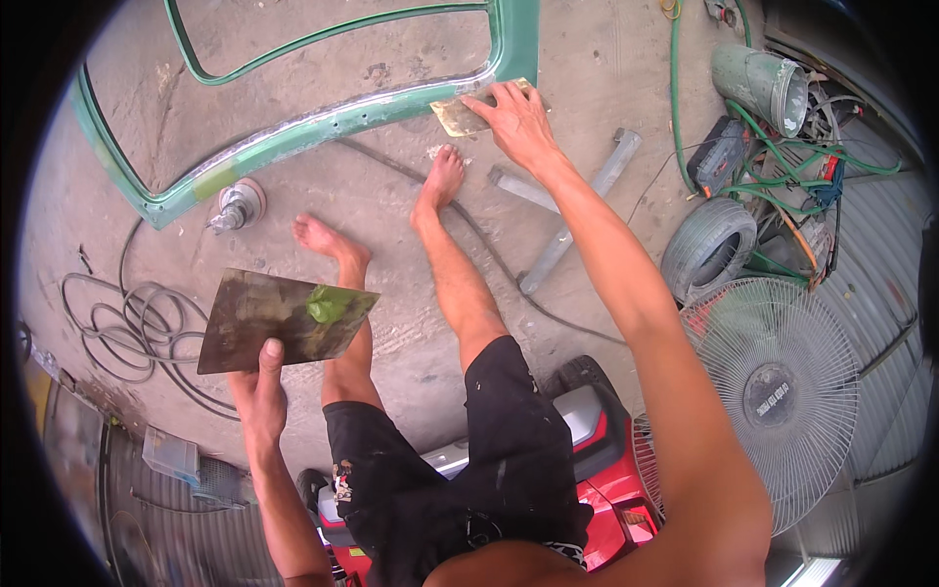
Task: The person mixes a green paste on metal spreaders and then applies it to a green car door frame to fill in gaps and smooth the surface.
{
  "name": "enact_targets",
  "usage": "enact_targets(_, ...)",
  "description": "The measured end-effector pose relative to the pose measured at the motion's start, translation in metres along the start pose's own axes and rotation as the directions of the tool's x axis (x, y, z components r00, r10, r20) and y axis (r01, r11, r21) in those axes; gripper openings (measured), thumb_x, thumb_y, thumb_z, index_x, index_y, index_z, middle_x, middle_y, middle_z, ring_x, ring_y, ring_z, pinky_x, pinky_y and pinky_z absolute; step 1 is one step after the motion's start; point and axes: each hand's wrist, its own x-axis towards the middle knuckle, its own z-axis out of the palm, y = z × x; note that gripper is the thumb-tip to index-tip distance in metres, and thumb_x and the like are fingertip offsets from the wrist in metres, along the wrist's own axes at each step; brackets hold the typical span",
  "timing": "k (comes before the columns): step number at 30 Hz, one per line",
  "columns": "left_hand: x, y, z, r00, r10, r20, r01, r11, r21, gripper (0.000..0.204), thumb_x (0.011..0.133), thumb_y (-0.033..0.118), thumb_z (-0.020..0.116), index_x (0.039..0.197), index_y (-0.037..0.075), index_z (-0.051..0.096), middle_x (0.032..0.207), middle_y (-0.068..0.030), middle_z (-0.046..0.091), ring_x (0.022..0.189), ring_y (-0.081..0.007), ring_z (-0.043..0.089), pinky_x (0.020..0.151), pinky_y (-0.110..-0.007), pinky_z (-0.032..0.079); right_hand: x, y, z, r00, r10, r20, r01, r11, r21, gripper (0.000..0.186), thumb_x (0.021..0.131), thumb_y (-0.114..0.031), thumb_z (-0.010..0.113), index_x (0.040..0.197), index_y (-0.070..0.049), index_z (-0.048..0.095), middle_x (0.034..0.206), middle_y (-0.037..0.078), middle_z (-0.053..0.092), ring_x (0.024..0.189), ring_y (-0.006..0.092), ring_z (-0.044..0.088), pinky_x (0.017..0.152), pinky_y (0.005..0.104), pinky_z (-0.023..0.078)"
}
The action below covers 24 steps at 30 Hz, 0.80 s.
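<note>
My left hand (259, 386) grips a dark, flat metal plate (254, 318) from below, thumb on its near edge; a lump of green paste (326, 304) lies on the plate. My right hand (514, 122) holds a thin, stained, light-coloured spreader (460, 117) at the lower right corner of a green vehicle panel frame (520, 44), fingers pressed on the spreader. The frame's lower bar has pale grey patches and small holes. Whether the spreader touches the bar, I cannot tell exactly.
A round power tool (238, 207), coiled hose (137, 333) and crossed metal bars (577, 235) lie on the concrete floor (606, 68). To the right are a tyre (709, 249), cylinder (753, 83), toolbox (716, 152), green hoses and a fan (768, 391). A red vehicle (611, 489) is under my legs.
</note>
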Motion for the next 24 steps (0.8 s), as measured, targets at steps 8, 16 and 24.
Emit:
enact_targets(8,0.009,0.002,0.018,0.999,-0.048,0.000,0.048,0.992,0.115,0.048,0.098,0.030,0.065,0.130,-0.005,0.056,0.127,-0.0104,0.059,0.117,-0.0198,0.053,0.105,-0.035,0.038,0.008,-0.006,0.044,0.990,0.041,-0.138,-0.041,0.999,0.003,0.066,0.080,0.003,0.058,0.140,-0.025,0.057,0.125,0.008,0.058,0.123,0.0261,0.051,0.104,0.0483,0.035)
enact_targets(16,0.015,-0.002,0.031,0.999,-0.053,-0.008,0.054,0.993,0.103,0.048,0.098,0.031,0.065,0.130,-0.005,0.056,0.127,-0.0108,0.059,0.117,-0.0200,0.052,0.104,-0.035,0.038,-0.048,0.010,0.074,0.998,-0.019,-0.058,0.017,0.999,-0.050,0.060,0.083,-0.002,0.059,0.139,-0.024,0.057,0.127,0.006,0.058,0.125,0.0250,0.050,0.104,0.0483,0.036)
enact_targets(24,0.013,-0.005,0.033,0.998,-0.059,-0.011,0.060,0.995,0.083,0.050,0.099,0.031,0.064,0.131,-0.006,0.055,0.130,-0.0120,0.058,0.121,-0.0207,0.051,0.106,-0.036,0.036,-0.009,0.015,0.018,0.965,-0.133,-0.225,0.115,0.989,-0.091,0.052,0.082,-0.004,0.063,0.130,-0.024,0.063,0.120,0.004,0.062,0.118,0.0233,0.055,0.099,0.0462,0.040)
